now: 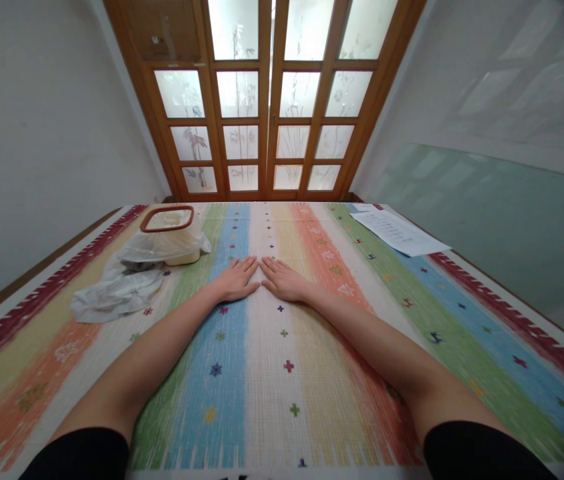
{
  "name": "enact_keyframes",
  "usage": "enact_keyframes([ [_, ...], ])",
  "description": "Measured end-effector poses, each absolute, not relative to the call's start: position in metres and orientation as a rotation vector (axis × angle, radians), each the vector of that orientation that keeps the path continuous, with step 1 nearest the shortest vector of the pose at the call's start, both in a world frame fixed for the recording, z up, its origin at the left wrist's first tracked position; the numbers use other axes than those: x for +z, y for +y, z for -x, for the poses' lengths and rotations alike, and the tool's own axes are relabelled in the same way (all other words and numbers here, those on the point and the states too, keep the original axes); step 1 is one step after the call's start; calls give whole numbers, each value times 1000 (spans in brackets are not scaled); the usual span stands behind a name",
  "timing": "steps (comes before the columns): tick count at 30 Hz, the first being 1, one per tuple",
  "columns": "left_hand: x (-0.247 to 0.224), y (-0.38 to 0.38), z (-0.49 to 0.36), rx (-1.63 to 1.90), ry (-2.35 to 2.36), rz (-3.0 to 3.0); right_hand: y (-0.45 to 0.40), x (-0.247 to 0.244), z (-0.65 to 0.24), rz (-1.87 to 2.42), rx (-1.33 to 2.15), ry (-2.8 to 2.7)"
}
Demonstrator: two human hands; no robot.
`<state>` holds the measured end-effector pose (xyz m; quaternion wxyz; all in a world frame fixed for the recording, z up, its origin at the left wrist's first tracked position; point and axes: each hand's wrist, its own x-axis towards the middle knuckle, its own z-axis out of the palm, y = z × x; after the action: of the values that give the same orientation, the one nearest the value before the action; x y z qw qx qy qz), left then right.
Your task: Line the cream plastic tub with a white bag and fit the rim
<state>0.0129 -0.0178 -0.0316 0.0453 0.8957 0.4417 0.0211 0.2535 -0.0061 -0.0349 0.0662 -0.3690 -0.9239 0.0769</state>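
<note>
My left hand (237,279) lies flat, palm down, on the striped tablecloth (269,373), over the blue stripe near the middle. Beside it, my right hand (283,279) rests flat on the cloth with its fingers pointing toward the left hand. The fingertips of both hands are close together, with a narrow gap between them. Both hands are open and hold nothing. Nearest to my left hand is a cream bin (185,256) with a brown rim and a translucent plastic liner.
Crumpled whitish plastic or cloth (117,295) lies at the left, next to the bin. White printed sheets (399,231) lie at the far right of the table. Beyond the table stands a wooden door (266,120) with glass panes, between pale walls.
</note>
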Motion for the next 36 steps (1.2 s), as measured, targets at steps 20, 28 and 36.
enact_keyframes([
  [20, -28, -19, -12, 109, 1329, -2705, -9, -36, -255, 1102, 237, -2709],
  [28, -5, -18, -10, 421, 1420, -2692, -3, -22, -258, 1043, 233, -2498],
  [36, 94, -10, 67, 1732, 1839, -2243, 1, -19, -260, 1069, 322, -2406],
])
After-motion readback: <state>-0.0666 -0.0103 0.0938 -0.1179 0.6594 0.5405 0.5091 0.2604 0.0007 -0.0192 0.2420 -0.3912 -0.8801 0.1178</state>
